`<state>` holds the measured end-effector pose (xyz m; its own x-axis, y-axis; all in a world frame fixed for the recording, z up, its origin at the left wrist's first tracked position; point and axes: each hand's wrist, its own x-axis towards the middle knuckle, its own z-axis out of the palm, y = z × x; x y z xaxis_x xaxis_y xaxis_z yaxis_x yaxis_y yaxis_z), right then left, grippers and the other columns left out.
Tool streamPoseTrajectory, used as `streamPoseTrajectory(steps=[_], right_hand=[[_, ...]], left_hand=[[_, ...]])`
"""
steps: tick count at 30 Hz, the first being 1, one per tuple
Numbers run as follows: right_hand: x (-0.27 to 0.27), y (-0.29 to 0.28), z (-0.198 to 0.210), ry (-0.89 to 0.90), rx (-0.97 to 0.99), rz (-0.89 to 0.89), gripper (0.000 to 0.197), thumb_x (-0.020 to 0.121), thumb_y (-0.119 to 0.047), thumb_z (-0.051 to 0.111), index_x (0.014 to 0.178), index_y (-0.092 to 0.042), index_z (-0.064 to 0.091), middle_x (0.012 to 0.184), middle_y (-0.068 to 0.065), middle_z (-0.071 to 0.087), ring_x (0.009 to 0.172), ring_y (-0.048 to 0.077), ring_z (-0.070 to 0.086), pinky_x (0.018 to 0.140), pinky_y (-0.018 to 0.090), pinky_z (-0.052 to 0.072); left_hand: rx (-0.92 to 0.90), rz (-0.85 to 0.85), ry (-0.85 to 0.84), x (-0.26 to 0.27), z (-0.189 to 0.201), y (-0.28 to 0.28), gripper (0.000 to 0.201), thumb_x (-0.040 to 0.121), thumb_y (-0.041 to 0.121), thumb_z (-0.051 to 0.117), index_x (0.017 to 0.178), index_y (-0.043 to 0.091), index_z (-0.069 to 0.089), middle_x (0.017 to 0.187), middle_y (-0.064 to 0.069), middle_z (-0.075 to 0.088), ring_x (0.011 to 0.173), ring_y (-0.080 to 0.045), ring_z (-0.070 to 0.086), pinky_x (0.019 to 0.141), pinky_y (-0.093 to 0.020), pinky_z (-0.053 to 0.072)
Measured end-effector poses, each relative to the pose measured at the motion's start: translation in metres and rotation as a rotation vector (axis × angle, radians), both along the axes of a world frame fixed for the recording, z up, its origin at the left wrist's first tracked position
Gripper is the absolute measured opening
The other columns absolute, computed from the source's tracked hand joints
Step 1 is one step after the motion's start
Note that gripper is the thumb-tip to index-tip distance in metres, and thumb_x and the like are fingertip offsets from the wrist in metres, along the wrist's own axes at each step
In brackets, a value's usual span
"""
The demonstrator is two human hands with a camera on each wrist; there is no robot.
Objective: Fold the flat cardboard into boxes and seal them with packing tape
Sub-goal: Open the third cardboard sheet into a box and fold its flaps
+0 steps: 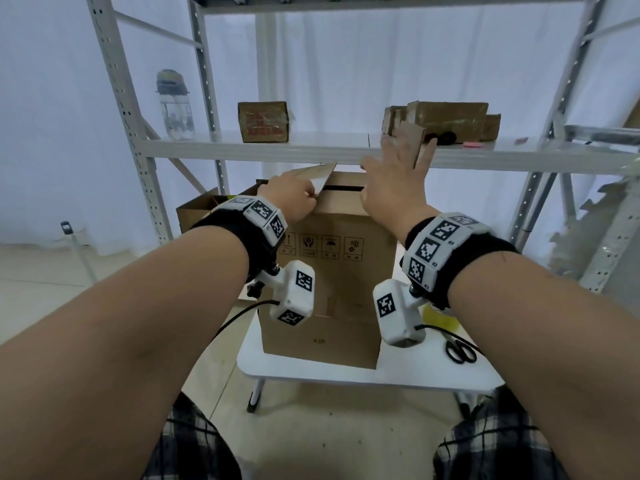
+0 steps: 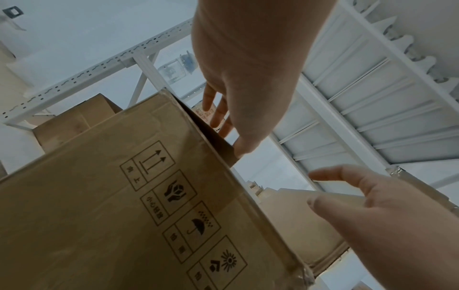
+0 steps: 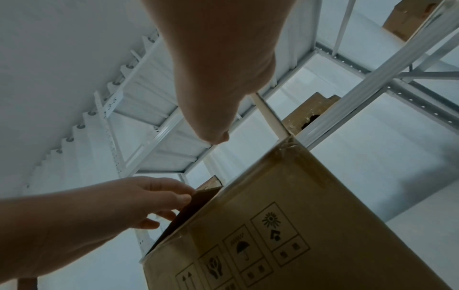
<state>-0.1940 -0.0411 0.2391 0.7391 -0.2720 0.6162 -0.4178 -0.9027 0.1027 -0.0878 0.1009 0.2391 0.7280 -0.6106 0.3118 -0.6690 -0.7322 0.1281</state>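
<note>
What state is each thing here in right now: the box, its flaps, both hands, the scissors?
Cardboard box: upright on the small white table, top not yet shut.
Left flap: raised, partly folded.
Left hand: pinches the left flap.
Right hand: fingers spread, flat over the box top.
Scissors: lying closed on the table.

Storeroom or packing area. White perforated-steel shelving rack (image 1: 145,147) stands just beyond the fingertips, white curtain (image 1: 346,81) behind it. Taped cardboard boxes (image 1: 264,121) on the shelf past the fingers, more cartons (image 1: 194,209) left of them on the pale tiled floor (image 1: 41,271). Small white folding table (image 1: 346,374) below the hands.
</note>
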Motion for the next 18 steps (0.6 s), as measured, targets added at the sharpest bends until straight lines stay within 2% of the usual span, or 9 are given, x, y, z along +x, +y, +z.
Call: streamPoseTrajectory(steps=[1, 3, 5, 7, 9, 11, 13, 15, 18], right_hand=[[-0.001, -0.002, -0.002, -0.034, 0.059, 0.037, 0.041, 0.088, -0.006, 0.047, 0.128, -0.016, 0.052, 0.159, 0.019, 0.009, 0.148, 0.038, -0.004, 0.114, 0.065, -0.005], [-0.004, -0.006, -0.004, -0.175, 0.15, 0.166, 0.049, 0.087, 0.004, 0.045, 0.132, -0.012, 0.048, 0.16, 0.02, 0.002, 0.147, 0.039, -0.002, 0.117, 0.054, 0.018], [-0.009, -0.008, -0.005, -0.314, 0.242, 0.307, 0.058, 0.084, 0.014, 0.041, 0.136, -0.011, 0.044, 0.161, 0.018, -0.006, 0.148, 0.036, 0.001, 0.106, 0.034, 0.034], [-0.012, -0.011, -0.005, -0.378, 0.294, 0.375, 0.07, 0.083, 0.02, 0.041, 0.143, -0.015, 0.036, 0.16, 0.015, -0.014, 0.149, 0.028, 0.008, 0.092, 0.021, 0.036], [-0.01, -0.018, -0.004, -0.422, 0.279, 0.399, 0.075, 0.084, 0.019, 0.043, 0.148, -0.017, 0.03, 0.16, 0.017, -0.012, 0.145, 0.026, 0.02, 0.089, 0.023, 0.043], [-0.009, -0.023, -0.004, -0.445, 0.173, 0.357, 0.069, 0.089, 0.011, 0.046, 0.15, -0.014, 0.027, 0.159, 0.021, 0.001, 0.14, 0.026, 0.024, 0.096, 0.027, 0.044], [-0.009, -0.027, -0.009, -0.479, 0.15, 0.369, 0.065, 0.09, 0.008, 0.049, 0.148, -0.014, 0.032, 0.155, 0.022, 0.012, 0.122, 0.02, 0.037, 0.092, 0.023, 0.047], [-0.004, -0.024, -0.015, -0.512, 0.274, 0.424, 0.063, 0.089, 0.007, 0.055, 0.145, -0.013, 0.035, 0.149, 0.02, 0.021, 0.109, 0.019, 0.047, 0.089, 0.028, 0.051], [0.015, -0.02, -0.027, -0.326, 0.437, 0.372, 0.065, 0.088, -0.002, 0.054, 0.148, -0.016, 0.033, 0.14, 0.015, 0.044, 0.111, 0.025, 0.051, 0.097, 0.031, 0.045]], left_hand=[[0.013, -0.003, 0.012, 0.001, 0.001, -0.001, 0.035, 0.097, 0.03, 0.045, 0.128, 0.025, 0.058, 0.13, -0.01, 0.051, 0.117, -0.032, 0.051, 0.098, -0.043, 0.044], [0.033, -0.028, 0.05, 0.005, 0.003, -0.002, 0.033, 0.097, 0.032, 0.045, 0.125, 0.025, 0.061, 0.131, -0.007, 0.054, 0.118, -0.03, 0.052, 0.1, -0.045, 0.044], [0.028, -0.036, 0.072, 0.008, 0.0, 0.0, 0.035, 0.098, 0.037, 0.045, 0.127, 0.024, 0.06, 0.132, -0.005, 0.056, 0.118, -0.028, 0.053, 0.101, -0.045, 0.043], [-0.024, -0.041, 0.06, 0.011, -0.007, 0.005, 0.04, 0.099, 0.039, 0.044, 0.133, 0.021, 0.054, 0.132, -0.005, 0.056, 0.12, -0.027, 0.053, 0.102, -0.044, 0.042], [-0.109, -0.084, 0.041, 0.015, -0.018, 0.011, 0.037, 0.1, 0.032, 0.042, 0.131, 0.018, 0.056, 0.128, -0.006, 0.058, 0.117, -0.027, 0.054, 0.1, -0.042, 0.044], [-0.131, -0.117, 0.003, 0.018, -0.029, 0.017, 0.033, 0.101, 0.03, 0.041, 0.126, 0.021, 0.061, 0.123, -0.004, 0.055, 0.116, -0.024, 0.052, 0.098, -0.039, 0.042], [-0.115, -0.077, -0.023, 0.02, -0.036, 0.02, 0.034, 0.101, 0.036, 0.039, 0.128, 0.032, 0.059, 0.126, -0.001, 0.051, 0.121, -0.022, 0.046, 0.104, -0.042, 0.031], [-0.101, -0.036, 0.008, 0.024, -0.036, 0.022, 0.033, 0.1, 0.042, 0.039, 0.128, 0.042, 0.056, 0.131, 0.002, 0.052, 0.127, -0.022, 0.041, 0.113, -0.048, 0.016], [-0.093, -0.061, 0.123, 0.028, -0.032, 0.026, 0.031, 0.099, 0.045, 0.04, 0.127, 0.044, 0.054, 0.129, 0.008, 0.058, 0.13, -0.02, 0.042, 0.115, -0.056, 0.001]])
